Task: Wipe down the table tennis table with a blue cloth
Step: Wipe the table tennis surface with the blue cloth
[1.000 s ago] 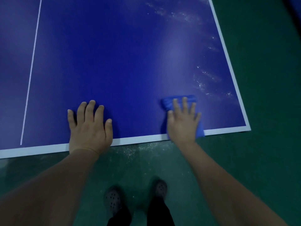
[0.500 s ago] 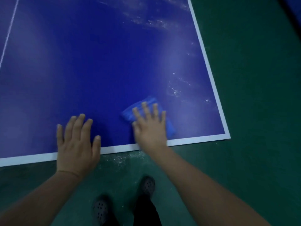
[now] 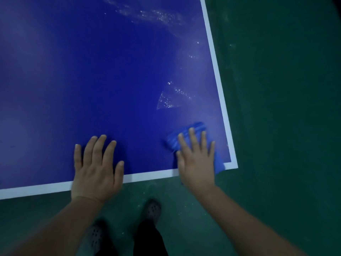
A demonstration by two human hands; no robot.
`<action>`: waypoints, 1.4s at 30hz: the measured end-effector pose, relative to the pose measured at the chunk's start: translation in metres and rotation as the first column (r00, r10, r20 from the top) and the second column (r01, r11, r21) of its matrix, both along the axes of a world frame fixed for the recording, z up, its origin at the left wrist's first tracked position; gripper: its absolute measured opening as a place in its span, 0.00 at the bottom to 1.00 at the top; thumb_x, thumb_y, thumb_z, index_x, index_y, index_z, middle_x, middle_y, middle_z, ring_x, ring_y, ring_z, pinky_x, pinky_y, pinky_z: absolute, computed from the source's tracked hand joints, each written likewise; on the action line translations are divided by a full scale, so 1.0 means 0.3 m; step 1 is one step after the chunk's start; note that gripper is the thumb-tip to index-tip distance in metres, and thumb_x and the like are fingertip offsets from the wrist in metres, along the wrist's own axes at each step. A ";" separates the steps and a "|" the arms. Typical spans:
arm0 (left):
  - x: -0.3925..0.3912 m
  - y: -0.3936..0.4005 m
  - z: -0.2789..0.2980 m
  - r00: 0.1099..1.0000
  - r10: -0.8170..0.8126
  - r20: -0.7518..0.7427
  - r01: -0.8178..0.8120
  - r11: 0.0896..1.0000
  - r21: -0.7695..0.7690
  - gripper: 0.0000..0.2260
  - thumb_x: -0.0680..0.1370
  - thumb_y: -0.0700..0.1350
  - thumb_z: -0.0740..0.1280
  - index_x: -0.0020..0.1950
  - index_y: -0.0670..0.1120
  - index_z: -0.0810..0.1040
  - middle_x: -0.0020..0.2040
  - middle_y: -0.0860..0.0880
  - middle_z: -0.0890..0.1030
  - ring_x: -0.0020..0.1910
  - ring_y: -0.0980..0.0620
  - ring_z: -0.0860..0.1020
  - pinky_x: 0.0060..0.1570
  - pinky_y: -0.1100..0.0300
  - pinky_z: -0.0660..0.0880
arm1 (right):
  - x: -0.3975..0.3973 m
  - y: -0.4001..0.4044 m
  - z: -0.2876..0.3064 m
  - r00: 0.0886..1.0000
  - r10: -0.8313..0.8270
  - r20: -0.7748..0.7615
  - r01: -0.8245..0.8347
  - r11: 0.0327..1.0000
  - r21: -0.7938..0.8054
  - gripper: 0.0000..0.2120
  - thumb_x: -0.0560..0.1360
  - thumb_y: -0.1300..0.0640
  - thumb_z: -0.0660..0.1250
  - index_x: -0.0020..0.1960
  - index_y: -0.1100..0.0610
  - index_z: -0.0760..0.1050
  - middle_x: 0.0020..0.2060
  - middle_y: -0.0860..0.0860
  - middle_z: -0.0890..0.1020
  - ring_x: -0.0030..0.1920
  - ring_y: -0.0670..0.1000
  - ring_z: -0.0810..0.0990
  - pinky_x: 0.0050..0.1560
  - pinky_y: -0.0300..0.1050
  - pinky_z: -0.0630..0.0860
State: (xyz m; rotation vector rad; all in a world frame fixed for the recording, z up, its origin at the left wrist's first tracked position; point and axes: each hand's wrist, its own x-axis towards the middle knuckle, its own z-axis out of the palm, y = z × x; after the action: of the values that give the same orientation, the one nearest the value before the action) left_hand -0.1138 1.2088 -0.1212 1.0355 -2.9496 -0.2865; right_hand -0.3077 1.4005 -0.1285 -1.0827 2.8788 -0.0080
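The right hand [image 3: 196, 159] lies flat with fingers spread, palm pressed down on the blue cloth [image 3: 186, 135]. It does not grip the cloth; it pins it against the table [image 3: 92, 71]. The cloth sits at the near right corner of the table, showing past the fingertips and beside the little finger, where one end reaches over the white edge line [image 3: 151, 175].

The left hand [image 3: 96, 167] is also flat and open, holds nothing, and rests on the table to the left of the right hand, heel over the edge line.

Handling, as a judgement: the cloth is soft, light and limp, and appears folded or bunched. It will likely slide readily on the smooth, hard table, so downward pressure from the whole palm should control it better than a pinch. Loose ends may drag or unfold.

White specks [image 3: 168, 100] remain on the table ahead of the right fingertips, and more lie farther ahead.
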 end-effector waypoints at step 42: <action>0.001 0.003 -0.015 0.995 0.060 -0.076 -0.064 0.997 -0.044 0.27 0.79 0.55 0.53 0.72 0.39 0.67 0.72 0.38 0.67 0.73 0.37 0.63 0.75 0.37 0.51 | 0.049 -0.685 0.024 0.942 0.305 0.142 -0.292 0.951 -0.104 0.25 0.82 0.44 0.47 0.78 0.45 0.59 0.80 0.49 0.57 0.80 0.58 0.48 0.77 0.63 0.45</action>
State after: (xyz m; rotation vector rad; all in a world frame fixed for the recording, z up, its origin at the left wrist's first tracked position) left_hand -0.1135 1.2099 -0.1256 1.0838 -2.8384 -0.2493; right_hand -0.2929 1.1951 -0.1214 -1.4532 2.5690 -0.1880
